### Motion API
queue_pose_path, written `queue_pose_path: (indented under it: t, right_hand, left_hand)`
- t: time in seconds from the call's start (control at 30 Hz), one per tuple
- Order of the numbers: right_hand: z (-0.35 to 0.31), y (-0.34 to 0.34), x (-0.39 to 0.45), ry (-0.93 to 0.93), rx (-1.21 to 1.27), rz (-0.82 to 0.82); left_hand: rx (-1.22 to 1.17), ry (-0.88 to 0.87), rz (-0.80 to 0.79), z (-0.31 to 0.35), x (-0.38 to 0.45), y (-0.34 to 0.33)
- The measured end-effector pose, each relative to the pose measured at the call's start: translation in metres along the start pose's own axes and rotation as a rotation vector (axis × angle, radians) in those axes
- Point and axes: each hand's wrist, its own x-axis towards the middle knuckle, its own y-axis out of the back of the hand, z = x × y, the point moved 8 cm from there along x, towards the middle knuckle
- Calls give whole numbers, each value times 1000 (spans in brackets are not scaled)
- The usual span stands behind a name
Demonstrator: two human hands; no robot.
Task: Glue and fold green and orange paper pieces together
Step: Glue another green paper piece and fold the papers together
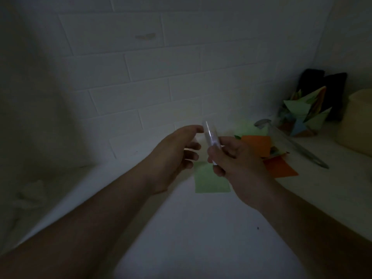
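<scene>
Green paper piece flat on worktop under my hands | orange pieces just beside, right | right hand fingers clamped on glue stick | left hand fingers apart at its cap | advise: uncap steadily, spread thinly.

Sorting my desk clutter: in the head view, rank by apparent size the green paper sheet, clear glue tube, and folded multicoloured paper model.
1. Folded multicoloured paper model
2. Green paper sheet, partly hidden by hands
3. Clear glue tube; nearer the camera, so unsure

matt green paper, glossy plastic tube
</scene>
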Motion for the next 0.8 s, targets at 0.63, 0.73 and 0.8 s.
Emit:
queue_pose_path:
  t: [0.63,0.73,0.8]
  right_hand:
    - [20,-11,-12,-405,519,3]
    - [17,-3,-8,-292,457,55]
    - [13,3,-6,-188,354,82]
  left_hand:
    - [-230,-104,6,-11,4,-30]
    - [-182,-61,34,-15,4,-28]
    - [-171,-44,47,-16,4,-27]
